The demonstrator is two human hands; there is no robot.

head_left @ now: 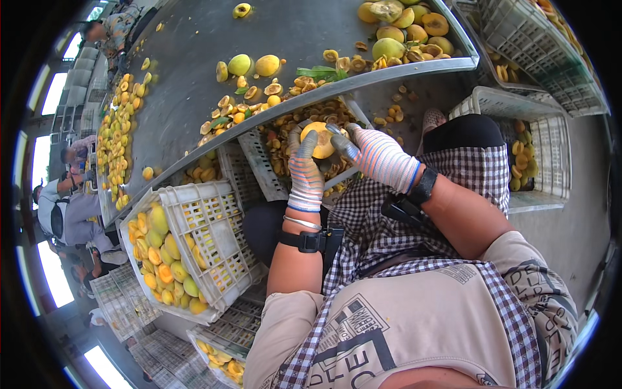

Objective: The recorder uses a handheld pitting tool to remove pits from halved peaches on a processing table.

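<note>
My left hand (305,170), in a striped knit glove with grey fingertips, holds a halved yellow peach (318,141) with its cut face up. My right hand (384,158), gloved alike, has its fingertips at the right edge of the peach. A small pale yellow bit shows among those fingers; whether they grip it or a tool is hidden. Below both hands stands a white plastic crate (262,165) of pits and fruit scraps (335,114). It sits partly beneath the metal table (194,63).
Whole and cut peaches (388,48) are heaped at the table's right corner; scraps line its raised metal edge (340,87). A tilted crate (209,238) of fruit halves stands at left. Another crate (549,155) stands at right, below a stacked crate (529,48). Other people (73,209) are at far left.
</note>
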